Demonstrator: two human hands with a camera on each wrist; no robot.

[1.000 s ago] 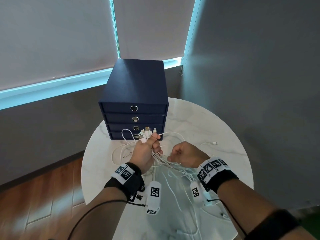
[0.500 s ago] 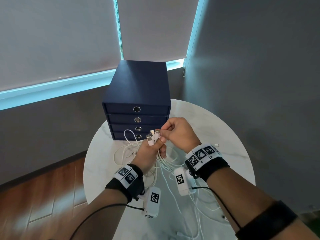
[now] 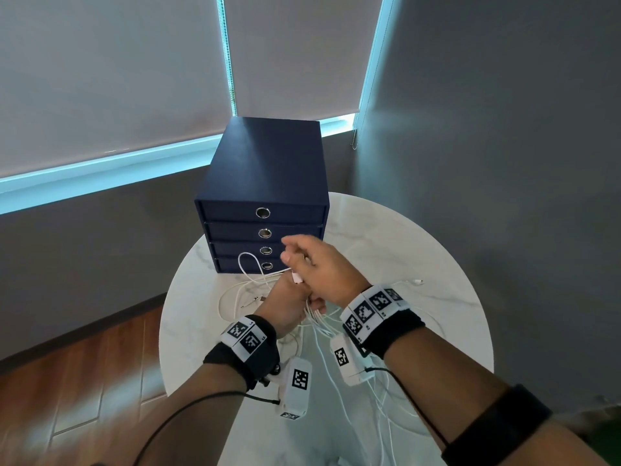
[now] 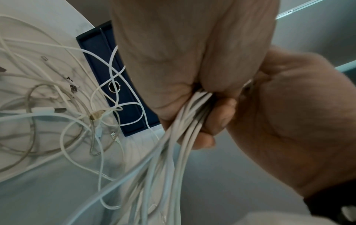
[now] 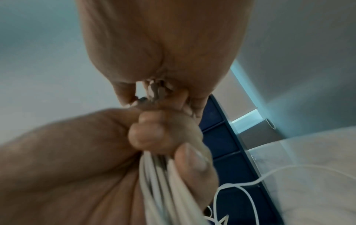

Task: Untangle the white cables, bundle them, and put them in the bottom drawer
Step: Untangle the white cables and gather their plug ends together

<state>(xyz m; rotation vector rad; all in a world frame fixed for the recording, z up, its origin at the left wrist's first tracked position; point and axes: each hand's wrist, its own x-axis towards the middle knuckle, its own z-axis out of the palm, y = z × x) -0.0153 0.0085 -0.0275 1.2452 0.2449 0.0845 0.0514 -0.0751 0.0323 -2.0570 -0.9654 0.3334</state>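
Note:
My left hand [image 3: 287, 307] grips a bunch of white cables [image 4: 183, 137] in its fist, above the round white table [image 3: 430, 264]. The strands hang down from the fist [image 5: 159, 175] toward the table. My right hand [image 3: 324, 264] sits on top of the left fist, its fingers curled over the plug ends [image 5: 157, 89] that stick out there. More white cable lies loose and tangled on the table [image 3: 235, 290] to the left. The navy drawer unit [image 3: 268, 169] stands behind my hands; its bottom drawer [image 3: 232, 265] is closed, with a cable loop [image 3: 247, 260] in front of it.
A single cable end [image 3: 416, 281] lies on the table to the right of my hands. Several plugs and clear cables lie mixed on the left [image 4: 57, 109]. Grey walls and closed blinds stand behind the table; wooden floor lies to the left.
My right hand rose from beside the left hand to the plug ends and now covers them from above. The left hand kept its grip on the cables.

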